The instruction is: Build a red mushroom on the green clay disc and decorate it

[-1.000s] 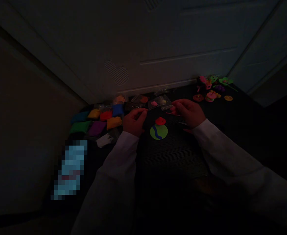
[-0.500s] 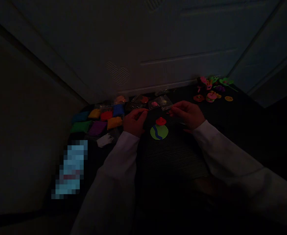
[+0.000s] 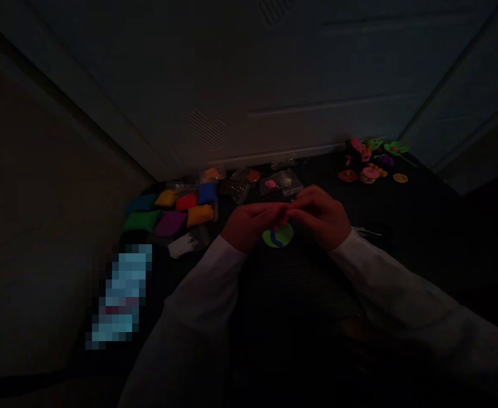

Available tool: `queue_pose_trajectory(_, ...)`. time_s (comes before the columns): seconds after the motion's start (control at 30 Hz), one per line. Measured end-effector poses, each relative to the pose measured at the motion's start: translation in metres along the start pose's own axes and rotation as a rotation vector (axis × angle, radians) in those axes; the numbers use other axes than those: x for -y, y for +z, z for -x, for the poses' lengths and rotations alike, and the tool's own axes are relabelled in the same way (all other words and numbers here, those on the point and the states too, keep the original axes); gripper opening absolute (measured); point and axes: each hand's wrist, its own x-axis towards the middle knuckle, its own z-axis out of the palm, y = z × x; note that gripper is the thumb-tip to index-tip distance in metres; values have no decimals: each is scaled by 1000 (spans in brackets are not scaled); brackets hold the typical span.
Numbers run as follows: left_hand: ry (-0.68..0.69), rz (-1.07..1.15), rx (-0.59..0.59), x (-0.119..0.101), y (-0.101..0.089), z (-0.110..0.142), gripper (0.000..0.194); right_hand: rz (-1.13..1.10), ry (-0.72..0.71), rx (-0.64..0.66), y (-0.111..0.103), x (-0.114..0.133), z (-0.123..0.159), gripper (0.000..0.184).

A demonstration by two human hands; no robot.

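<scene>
In dim light, my left hand (image 3: pixel 249 225) and my right hand (image 3: pixel 324 220) meet at the fingertips, both closed in a pinch. Whatever sits between the fingers is too small and dark to make out. Just below them a flat light-green clay disc (image 3: pixel 288 236) lies on the dark table, with a wavy blue strip (image 3: pixel 274 238) across it. The red clay piece at the disc's far edge is mostly covered by my fingers.
Bags of coloured clay, among them purple (image 3: pixel 171 224), orange (image 3: pixel 200 215) and blue (image 3: pixel 207 192), lie at the left. Small bags (image 3: pixel 270 184) stand behind my hands. Finished clay figures (image 3: pixel 370 174) sit at the back right, before the white panel (image 3: pixel 317 130). A blurred bright patch (image 3: pixel 121 294) is at lower left.
My hands have come together from apart, the right moving left and the left moving right, and now hover over the disc, covering most of the red piece.
</scene>
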Motion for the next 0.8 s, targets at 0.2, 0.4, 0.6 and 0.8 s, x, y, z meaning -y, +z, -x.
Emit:
queue_pose_trajectory(0.2,-66,169,-58,6,4,0,30,149,-111,43,5,1,6,12)
queue_pose_trajectory(0.4,30,-290,-212,7,-15,-7,31,232,-71,107,-2,5,6,28)
queue_pose_trajectory(0.6,75,-884,-356,17,-41,-14,17,359,66,38,-21,-5,-1,15)
queue_pose_trajectory(0.8,78,-1060,-296,28,-49,-16,7,432,124,-14,-32,-7,-2,15)
